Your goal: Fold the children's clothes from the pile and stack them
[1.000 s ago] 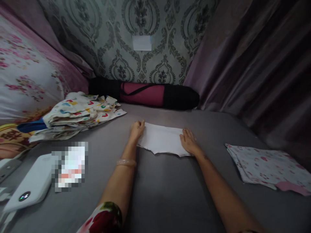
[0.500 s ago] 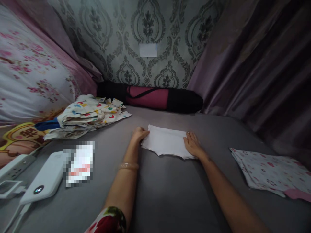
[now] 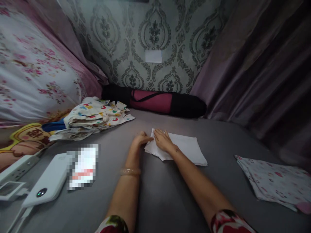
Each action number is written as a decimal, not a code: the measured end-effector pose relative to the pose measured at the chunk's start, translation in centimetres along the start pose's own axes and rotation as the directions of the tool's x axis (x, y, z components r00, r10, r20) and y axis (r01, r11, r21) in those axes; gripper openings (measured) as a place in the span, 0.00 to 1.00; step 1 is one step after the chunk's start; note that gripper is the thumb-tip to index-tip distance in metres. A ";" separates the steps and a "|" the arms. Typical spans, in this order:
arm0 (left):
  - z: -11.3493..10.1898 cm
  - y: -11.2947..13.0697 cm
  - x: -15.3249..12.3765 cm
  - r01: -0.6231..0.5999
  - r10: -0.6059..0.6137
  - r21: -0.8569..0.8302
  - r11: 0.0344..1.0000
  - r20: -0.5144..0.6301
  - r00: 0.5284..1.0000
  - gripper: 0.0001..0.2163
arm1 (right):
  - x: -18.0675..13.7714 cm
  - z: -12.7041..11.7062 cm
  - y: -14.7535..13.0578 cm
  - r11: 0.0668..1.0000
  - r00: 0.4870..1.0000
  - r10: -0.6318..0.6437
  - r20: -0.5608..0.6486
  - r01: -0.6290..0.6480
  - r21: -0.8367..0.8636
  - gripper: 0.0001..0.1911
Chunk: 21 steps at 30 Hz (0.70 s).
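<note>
Resting palm-down on the folded white cloth (image 3: 188,147), right hand (image 3: 164,141) lies over its left part, fingers stretched out flat, not pinching anything; left hand (image 3: 143,138) at the cloth's left edge, thumb pointing right onto the edge, other fingers bent and mostly hidden, can't tell if it pinches fabric or only touches. Hands just beside each other, both arms reaching forward. White cloth lies flat on the grey surface (image 3: 165,197), roughly mid-frame, right part uncovered, lower edge uneven. Bracelet (image 3: 130,171) on left forearm, red patterned sleeves (image 3: 114,224) at bottom of view. Off to the right, well apart: folded printed cloth (image 3: 277,181), white with small pinkish marks. Left of the hands: pile of colourful print fabric (image 3: 94,115), blue fabric (image 3: 54,126) poking out at its left side. Nearer on the left: white power bank (image 3: 47,181) with a lit round display, pixelated white item (image 3: 85,166) beside it, power strip (image 3: 18,170) at far left. Back: long black and maroon bag (image 3: 153,101) lying along the patterned wall (image 3: 155,29), purple curtain (image 3: 230,64) on the right
</note>
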<state>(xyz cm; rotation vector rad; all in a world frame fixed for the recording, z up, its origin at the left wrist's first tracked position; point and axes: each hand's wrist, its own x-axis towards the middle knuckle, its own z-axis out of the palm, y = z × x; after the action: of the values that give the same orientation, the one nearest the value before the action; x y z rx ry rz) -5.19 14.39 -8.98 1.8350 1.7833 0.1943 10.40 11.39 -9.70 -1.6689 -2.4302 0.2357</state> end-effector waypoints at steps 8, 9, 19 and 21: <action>-0.9 -0.6 -0.7 -0.036 0.040 -0.030 0.999 0.126 0.991 0.08 | 1.3 2.4 -0.9 0.998 0.996 0.063 -0.069 -0.062 0.010 0.29; -1.0 -0.6 -0.8 -0.043 0.048 -0.037 0.998 0.143 0.989 0.08 | 1.2 2.5 -1.0 0.998 0.994 0.063 -0.094 -0.063 -0.001 0.29; -1.4 1.0 -0.8 -0.045 0.046 0.019 0.999 -0.037 0.998 0.11 | -2.0 1.2 -1.2 0.982 0.961 0.189 -0.204 -0.185 0.039 0.29; -0.6 2.8 -0.8 -0.113 0.123 0.076 0.991 -0.148 0.981 0.13 | -4.2 0.3 0.2 0.963 0.941 0.269 -0.206 -0.265 0.044 0.29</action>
<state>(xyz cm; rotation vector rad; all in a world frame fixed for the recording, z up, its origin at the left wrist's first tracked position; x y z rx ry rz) -3.09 13.90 -6.92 2.0240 1.8033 0.3316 11.97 7.53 -10.27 -1.9089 -2.0433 0.1067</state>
